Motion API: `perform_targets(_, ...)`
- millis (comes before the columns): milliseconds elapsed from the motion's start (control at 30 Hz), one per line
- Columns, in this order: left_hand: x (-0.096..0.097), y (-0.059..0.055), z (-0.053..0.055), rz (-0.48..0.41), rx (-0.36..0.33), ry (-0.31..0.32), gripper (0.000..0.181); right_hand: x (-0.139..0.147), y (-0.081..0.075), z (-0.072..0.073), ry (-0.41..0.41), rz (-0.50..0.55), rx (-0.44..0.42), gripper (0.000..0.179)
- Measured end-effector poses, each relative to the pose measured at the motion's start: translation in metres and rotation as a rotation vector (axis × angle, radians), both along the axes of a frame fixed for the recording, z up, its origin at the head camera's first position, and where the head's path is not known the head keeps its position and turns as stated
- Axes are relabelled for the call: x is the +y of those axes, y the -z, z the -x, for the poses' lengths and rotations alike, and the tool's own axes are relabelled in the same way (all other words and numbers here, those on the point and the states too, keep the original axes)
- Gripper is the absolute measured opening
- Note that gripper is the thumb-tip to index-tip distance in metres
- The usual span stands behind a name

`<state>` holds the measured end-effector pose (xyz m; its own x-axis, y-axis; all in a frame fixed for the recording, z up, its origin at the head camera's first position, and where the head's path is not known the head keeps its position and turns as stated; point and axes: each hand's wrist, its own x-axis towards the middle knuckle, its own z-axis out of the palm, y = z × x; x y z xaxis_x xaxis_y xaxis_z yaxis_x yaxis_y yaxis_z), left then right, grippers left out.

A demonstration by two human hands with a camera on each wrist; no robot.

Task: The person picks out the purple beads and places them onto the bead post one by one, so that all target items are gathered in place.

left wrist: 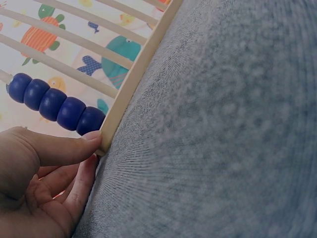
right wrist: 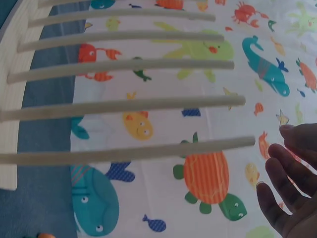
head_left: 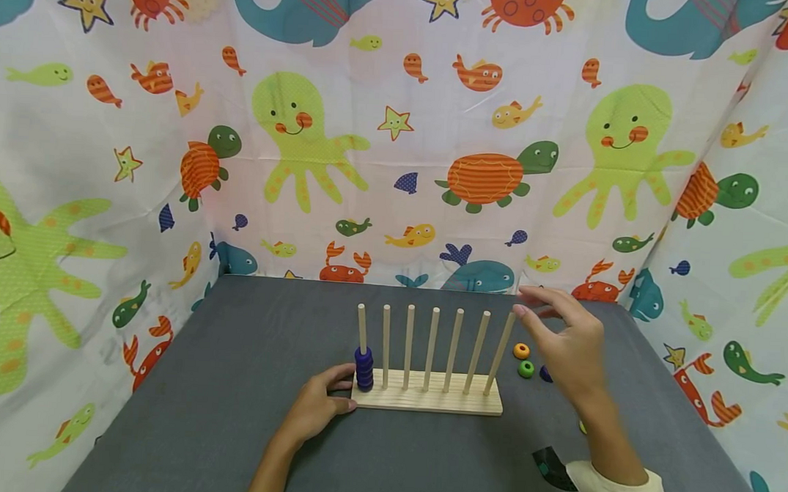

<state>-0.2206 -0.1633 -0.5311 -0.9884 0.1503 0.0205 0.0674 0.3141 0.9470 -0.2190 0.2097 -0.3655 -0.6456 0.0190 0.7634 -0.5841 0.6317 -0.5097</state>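
Near the middle of the grey table (head_left: 265,328) stands a wooden peg rack (head_left: 387,398), its pegs pointing up. The step in hand seems to centre on the tip of the rightmost peg (head_left: 499,353); doing it well would likely mean keeping the base (head_left: 446,404) from sliding or tipping, and lowering any bead squarely over the tip without nudging the peg sideways. The left hand (head_left: 314,411) suits that, thumb and fingers pinching the base's left end. The right hand (head_left: 569,353) hovers just beside the tip, its fingers bent and slightly spread, the thumb apart from them; no bead shows in its grasp.

The rack is pale, plain wood: a long flat base with seven slim, round pegs in a row. Five glossy blue beads (head_left: 364,369) are stacked on the leftmost peg (head_left: 362,329), whose upper part is bare; the other six pegs (head_left: 408,349) carry none.

Past the rack's right end lie an orange bead (head_left: 521,351), a green bead (head_left: 526,368) and a dark blue bead (head_left: 546,374). Behind hangs a cloth (head_left: 346,126) printed with sea creatures.
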Motion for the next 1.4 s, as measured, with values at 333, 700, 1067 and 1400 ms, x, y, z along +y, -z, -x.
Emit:
perform_targets(333,0.000,0.000,-0.001,-0.004,-0.008,-0.004,0.066,0.034,0.016,0.003,0.088,0.006,-0.104,0.030)
perform_targets(700,0.000,0.001,0.000,0.002,-0.004,-0.004,0.066,0.076,0.043,0.009,0.174,-0.082,-0.232,0.034)
perform_targets(1067,0.000,0.000,0.001,0.000,0.007,-0.001,0.065,0.109,0.072,0.013,0.207,-0.179,-0.423,0.038)
perform_targets(1400,0.000,0.000,0.000,-0.017,0.003,0.001,0.066,0.128,0.094,0.016,0.163,-0.214,-0.616,0.044)
